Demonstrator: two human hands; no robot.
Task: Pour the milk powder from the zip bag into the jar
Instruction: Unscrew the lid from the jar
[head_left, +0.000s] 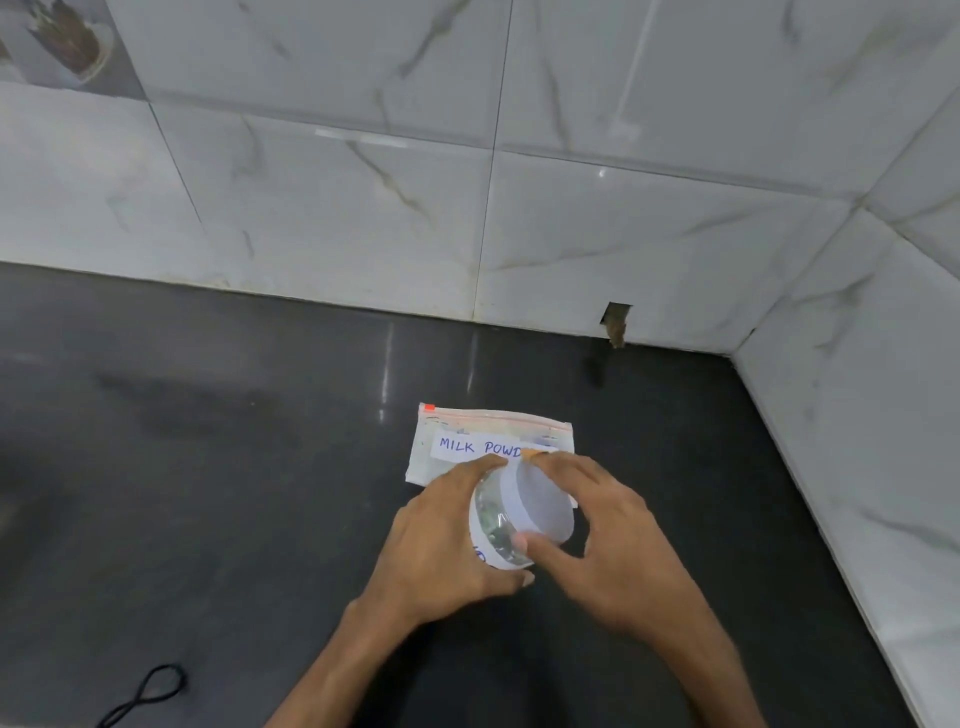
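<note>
Now the left hand (441, 540) wraps a clear round jar (492, 522), while the right hand (618, 540) grips its smooth white lid (540, 501). Just beyond them lies a flat plastic zip bag (467, 428).

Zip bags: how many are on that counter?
1. The zip bag lies flat on the counter, behind the jar gripped by the left hand and its lid gripped by the right hand; they hide its near edge.

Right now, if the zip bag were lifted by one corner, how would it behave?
The zip bag lies flat and thin on the counter, so it would probably sag and fold. It looks barely filled, so likely light. Its orange zip appears closed, so the contents should stay in.
</note>
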